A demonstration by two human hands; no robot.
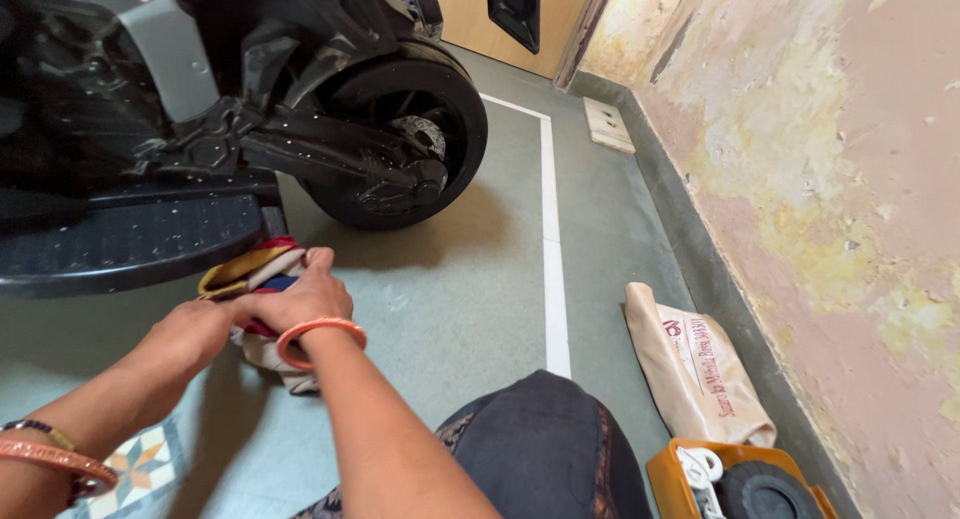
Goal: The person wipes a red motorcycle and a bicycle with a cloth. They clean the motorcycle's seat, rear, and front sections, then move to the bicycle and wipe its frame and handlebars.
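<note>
We count one scooter (200,109), one striped cloth (250,274), one beige bag (695,369), three bangles (318,337), and two hands (300,297).

Black scooter (230,99) parked on grey floor (460,299), beige cloth bag (695,369) lying by peeling wall (830,179), orange box (670,479) just beside bag.

A grey floor (470,299) with a white line (552,229) meets a peeling pink and yellow wall (820,179), a black scooter (250,109) parked near a wooden door (470,19).
</note>
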